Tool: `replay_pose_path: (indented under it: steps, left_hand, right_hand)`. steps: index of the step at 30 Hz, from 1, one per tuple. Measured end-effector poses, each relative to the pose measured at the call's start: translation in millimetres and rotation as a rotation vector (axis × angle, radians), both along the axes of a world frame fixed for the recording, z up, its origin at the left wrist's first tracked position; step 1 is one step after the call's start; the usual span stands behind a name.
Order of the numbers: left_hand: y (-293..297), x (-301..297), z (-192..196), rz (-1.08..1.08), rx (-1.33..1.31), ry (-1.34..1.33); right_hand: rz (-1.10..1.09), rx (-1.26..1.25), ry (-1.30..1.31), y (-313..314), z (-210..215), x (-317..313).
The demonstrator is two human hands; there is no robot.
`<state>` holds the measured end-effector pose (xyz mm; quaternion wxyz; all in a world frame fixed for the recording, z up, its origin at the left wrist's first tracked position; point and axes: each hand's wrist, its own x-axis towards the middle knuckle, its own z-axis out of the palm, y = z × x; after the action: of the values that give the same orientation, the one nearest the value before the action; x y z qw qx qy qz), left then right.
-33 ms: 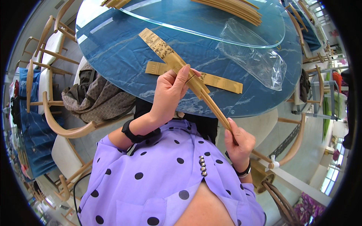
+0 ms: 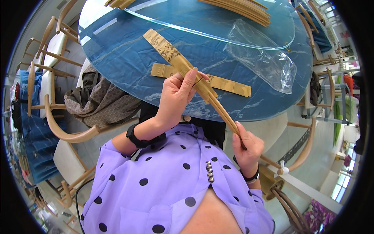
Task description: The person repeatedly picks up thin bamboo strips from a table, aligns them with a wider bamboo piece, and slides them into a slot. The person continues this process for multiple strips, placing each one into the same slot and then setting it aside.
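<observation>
My left hand (image 2: pixel 180 91) is closed round a long gold paper chopstick sleeve (image 2: pixel 163 47) with a dark floral print, thumb pressed on top. Tan chopsticks (image 2: pixel 222 111) stick out of the sleeve's lower right end. Their far ends are pinched in my right hand (image 2: pixel 248 145), just off the table's front edge. The sleeve slants over the table, its printed end up and to the left. Beneath it, a second gold sleeve (image 2: pixel 230 85) lies crosswise on the blue table, its middle hidden by my left hand and the held sleeve.
A blue marbled round table (image 2: pixel 124 62) carries a glass turntable (image 2: pixel 175 29). A stack of long tan sticks (image 2: pixel 241 11) lies at the back, with a crumpled clear plastic bag (image 2: pixel 269 64) at right. Wooden chairs (image 2: pixel 74 136) stand around; a patterned bag (image 2: pixel 103 95) rests on one at left.
</observation>
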<state>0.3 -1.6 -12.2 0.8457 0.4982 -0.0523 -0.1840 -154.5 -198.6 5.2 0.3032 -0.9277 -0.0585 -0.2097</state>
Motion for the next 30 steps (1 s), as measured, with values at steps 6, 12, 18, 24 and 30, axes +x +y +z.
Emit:
replay_pose_path:
  steps: [6, 12, 18, 24, 30]
  left_hand:
    - [8.9, 4.8, -2.0, 0.046, -0.018, -0.062]
    - [15.4, 10.7, 5.9, 0.039, -0.078, 0.041]
    - [8.9, 2.4, 9.2, 0.023, -0.092, 0.056]
    - [9.6, 6.9, 12.0, 0.029, -0.140, 0.077]
    - [4.9, -0.9, 7.6, 0.015, -0.099, 0.056]
  right_hand:
    - [0.028, -0.027, -0.008, -0.6, -1.5, 7.2]
    - [0.019, -0.046, -0.040, -3.3, -3.4, 9.3]
    - [0.013, -0.063, -0.063, -1.2, -1.6, 11.4]
    - [0.016, -0.070, -0.059, -6.2, -5.5, 10.2]
    - [0.015, -0.025, -0.070, -4.2, -3.4, 10.9]
